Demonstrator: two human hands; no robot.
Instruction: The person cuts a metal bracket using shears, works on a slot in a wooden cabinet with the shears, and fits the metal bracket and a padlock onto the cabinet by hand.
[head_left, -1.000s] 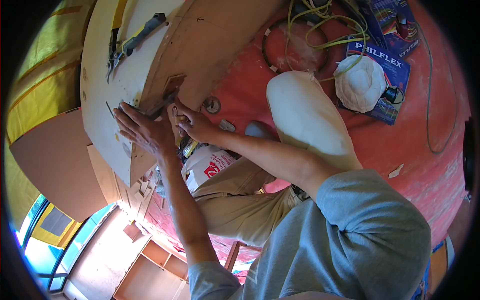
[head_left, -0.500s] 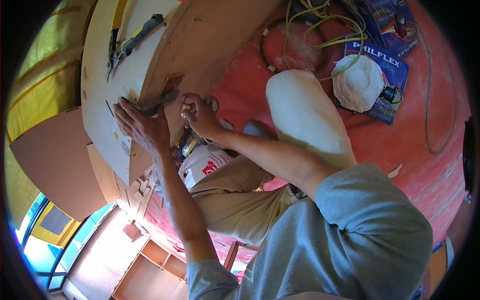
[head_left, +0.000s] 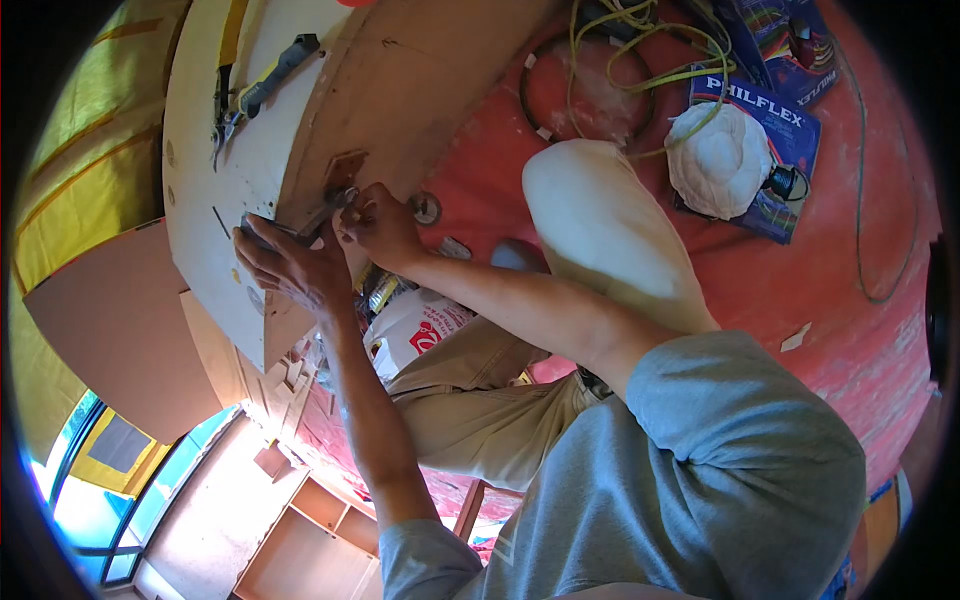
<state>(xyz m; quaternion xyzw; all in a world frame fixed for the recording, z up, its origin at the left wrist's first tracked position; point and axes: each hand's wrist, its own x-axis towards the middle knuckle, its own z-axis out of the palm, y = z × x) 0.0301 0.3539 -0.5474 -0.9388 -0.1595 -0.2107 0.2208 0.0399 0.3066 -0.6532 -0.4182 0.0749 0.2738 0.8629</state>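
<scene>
A large pale wooden board (head_left: 225, 180) stands at the left, its brown inner side facing me. My left hand (head_left: 295, 268) is at its edge, fingers and thumb closed around a dark flat piece (head_left: 262, 230) whose far end is hidden. Close beside it, my right hand (head_left: 380, 228) has its fingers pinched together. What they hold is hidden. A small round shiny part (head_left: 347, 196) shows by my right fingertips, next to a rectangular cutout (head_left: 345, 168) in the brown side. Pliers with grey and yellow handles (head_left: 270, 82) lie on the board's top.
Another yellow-handled tool (head_left: 232, 50) lies by the pliers. On the red floor (head_left: 780, 290) are blue PHILFLEX boxes (head_left: 790, 125), a white wrapped bundle (head_left: 715, 165), a yellow cord (head_left: 690, 75) and a roll of tape (head_left: 425, 208). A white plastic bag (head_left: 415, 325) sits near my leg.
My right hand has moved left and closer to my left hand, its fingers now against the small shiny part. My left hand has shifted slightly right and down.
</scene>
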